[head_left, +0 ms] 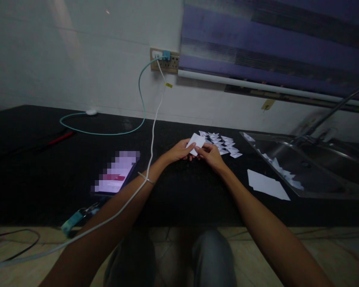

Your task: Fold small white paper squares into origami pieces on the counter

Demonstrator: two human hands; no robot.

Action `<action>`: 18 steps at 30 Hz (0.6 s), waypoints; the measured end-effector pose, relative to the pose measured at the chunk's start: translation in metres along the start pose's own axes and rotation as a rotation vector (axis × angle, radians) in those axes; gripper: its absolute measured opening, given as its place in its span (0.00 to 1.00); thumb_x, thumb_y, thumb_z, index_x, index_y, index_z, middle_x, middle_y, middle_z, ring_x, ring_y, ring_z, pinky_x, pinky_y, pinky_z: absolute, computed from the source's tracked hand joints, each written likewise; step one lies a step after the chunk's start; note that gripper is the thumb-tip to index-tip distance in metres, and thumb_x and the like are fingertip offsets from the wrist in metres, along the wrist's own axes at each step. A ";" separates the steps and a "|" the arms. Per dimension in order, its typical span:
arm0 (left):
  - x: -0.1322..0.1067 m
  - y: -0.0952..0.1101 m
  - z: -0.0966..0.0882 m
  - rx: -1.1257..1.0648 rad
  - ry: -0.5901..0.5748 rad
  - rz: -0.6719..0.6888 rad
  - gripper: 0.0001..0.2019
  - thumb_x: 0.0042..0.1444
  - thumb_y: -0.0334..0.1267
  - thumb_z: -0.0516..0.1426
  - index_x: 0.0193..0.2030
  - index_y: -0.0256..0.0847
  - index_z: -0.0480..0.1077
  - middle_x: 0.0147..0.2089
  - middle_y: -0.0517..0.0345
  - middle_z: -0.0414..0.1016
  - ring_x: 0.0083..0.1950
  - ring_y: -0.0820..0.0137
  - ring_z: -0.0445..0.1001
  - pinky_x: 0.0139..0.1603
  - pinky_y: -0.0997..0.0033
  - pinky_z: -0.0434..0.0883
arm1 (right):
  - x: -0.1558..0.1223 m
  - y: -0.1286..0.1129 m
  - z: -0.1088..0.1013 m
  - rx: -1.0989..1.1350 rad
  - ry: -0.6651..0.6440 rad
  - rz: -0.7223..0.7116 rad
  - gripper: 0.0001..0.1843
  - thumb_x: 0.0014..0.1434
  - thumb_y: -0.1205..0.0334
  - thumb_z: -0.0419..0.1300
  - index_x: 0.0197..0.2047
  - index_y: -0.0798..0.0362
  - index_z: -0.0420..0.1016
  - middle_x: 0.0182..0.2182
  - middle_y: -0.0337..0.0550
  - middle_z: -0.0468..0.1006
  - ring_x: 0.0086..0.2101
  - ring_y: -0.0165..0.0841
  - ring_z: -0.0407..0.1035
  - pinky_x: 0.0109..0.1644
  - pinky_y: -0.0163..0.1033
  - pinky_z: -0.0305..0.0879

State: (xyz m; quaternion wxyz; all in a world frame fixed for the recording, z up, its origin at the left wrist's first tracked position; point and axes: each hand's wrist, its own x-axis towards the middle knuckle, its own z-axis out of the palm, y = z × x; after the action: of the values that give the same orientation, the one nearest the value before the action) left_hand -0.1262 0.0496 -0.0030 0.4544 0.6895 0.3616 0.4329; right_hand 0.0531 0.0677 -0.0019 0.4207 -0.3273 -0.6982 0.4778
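Note:
A small piece of folded white paper (196,141) is held up between my two hands over the dark counter. My left hand (181,150) pinches its left side, thumb on top and fingers beneath. From the right, my right hand (211,154) grips the lower right edge with the thumb on its face. Just behind my right hand lie several folded paper pieces (233,151) in overlapping rows. A stack of white paper sheets (267,184) rests on the counter farther right, near the sink.
A lit phone (116,173) and a teal keychain strap (73,221) lie at left. A white cable (152,147) crosses my left forearm from the wall socket (172,63). More folded papers line the edge of the steel sink (323,181). A teal cable (107,134) loops at the back.

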 end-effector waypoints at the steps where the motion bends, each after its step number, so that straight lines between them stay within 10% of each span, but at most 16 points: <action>1: 0.000 0.000 0.000 0.001 -0.002 0.006 0.14 0.69 0.45 0.51 0.46 0.35 0.66 0.30 0.54 0.75 0.22 0.76 0.71 0.20 0.76 0.61 | 0.000 0.000 0.000 -0.006 -0.003 -0.003 0.21 0.51 0.41 0.69 0.33 0.52 0.78 0.25 0.40 0.78 0.24 0.31 0.67 0.30 0.39 0.64; 18: 0.000 -0.004 -0.003 -0.002 -0.029 0.038 0.16 0.68 0.49 0.52 0.44 0.36 0.65 0.28 0.55 0.74 0.21 0.77 0.69 0.19 0.77 0.59 | 0.002 -0.001 0.000 0.070 -0.061 -0.013 0.20 0.47 0.49 0.74 0.39 0.53 0.81 0.31 0.43 0.82 0.29 0.34 0.74 0.35 0.40 0.68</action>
State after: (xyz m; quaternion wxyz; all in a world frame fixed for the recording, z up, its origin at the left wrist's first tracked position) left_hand -0.1294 0.0523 -0.0060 0.4520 0.7020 0.3415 0.4316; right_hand 0.0519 0.0690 -0.0008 0.4133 -0.2933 -0.6957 0.5091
